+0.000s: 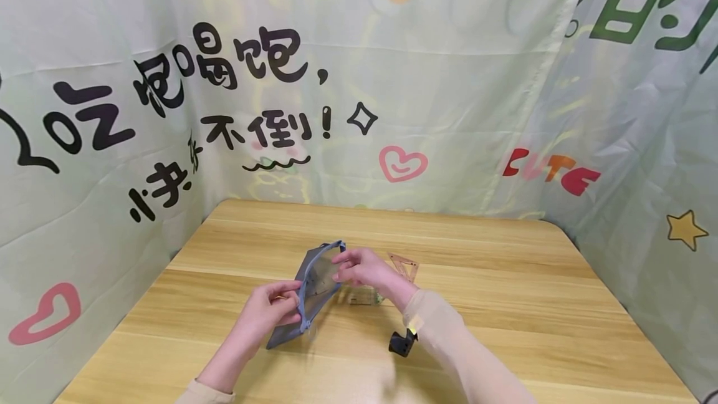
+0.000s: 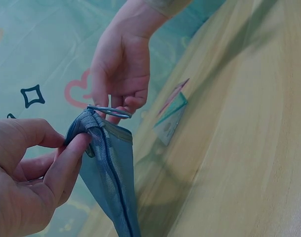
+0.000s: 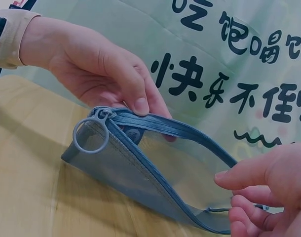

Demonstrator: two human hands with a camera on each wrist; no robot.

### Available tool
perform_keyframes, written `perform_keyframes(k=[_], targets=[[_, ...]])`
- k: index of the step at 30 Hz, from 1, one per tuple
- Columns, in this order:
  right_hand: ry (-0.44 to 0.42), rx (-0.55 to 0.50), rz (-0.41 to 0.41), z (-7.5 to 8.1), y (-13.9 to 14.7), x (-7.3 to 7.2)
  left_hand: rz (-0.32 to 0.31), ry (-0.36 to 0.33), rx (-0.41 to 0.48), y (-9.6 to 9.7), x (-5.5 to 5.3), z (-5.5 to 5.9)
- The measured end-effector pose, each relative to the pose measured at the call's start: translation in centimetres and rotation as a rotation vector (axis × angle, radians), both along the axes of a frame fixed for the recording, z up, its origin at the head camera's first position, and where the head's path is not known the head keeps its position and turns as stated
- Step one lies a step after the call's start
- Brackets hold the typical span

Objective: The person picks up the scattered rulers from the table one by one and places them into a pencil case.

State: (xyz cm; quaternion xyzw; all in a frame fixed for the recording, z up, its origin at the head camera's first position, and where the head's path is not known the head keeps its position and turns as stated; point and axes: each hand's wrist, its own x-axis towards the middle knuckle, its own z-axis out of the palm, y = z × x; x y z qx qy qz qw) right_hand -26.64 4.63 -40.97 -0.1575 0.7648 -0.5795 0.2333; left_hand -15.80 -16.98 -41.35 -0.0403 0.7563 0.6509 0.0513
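Observation:
A blue-grey zip pouch (image 1: pixel 323 279) with see-through sides stands tilted over the table, its zipped mouth spread wide. My left hand (image 1: pixel 265 312) pinches the near rim between thumb and fingers, close to the zipper's ring pull (image 3: pixel 91 151). At the far end of the mouth is my right hand (image 1: pixel 367 268), its fingers loosely bent and the thumb reaching over the opening in the right wrist view. Nothing shows in its grasp. Part of its fingertips hides behind the rim in the left wrist view.
Just right of the pouch, a pinkish set square (image 1: pixel 405 267) and a greenish clear flat piece (image 1: pixel 363 296) lie on the wooden table (image 1: pixel 505 304). A black device (image 1: pixel 401 343) shows below the right sleeve. Printed curtains (image 1: pixel 348 80) enclose the table's back and sides.

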Motion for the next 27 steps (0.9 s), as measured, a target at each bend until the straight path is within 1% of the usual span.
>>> perform_keyframes(k=[7, 12, 20, 27], targets=[[0.006, -0.009, 0.0, 0.1, 0.5, -0.1, -0.002, 0.003, -0.008, 0.0, 0.1, 0.1], [0.021, 0.002, 0.003, 0.1, 0.8, 0.0, 0.003, 0.001, -0.008, 0.1, 0.1, 0.1], [0.081, 0.033, -0.001, 0.0, 1.6, 0.2, 0.003, -0.005, -0.001, 0.1, 0.1, 0.2], [0.152, 0.038, -0.031, -0.5, 2.2, 0.3, 0.001, -0.005, 0.0, 0.1, 0.1, 0.2]])
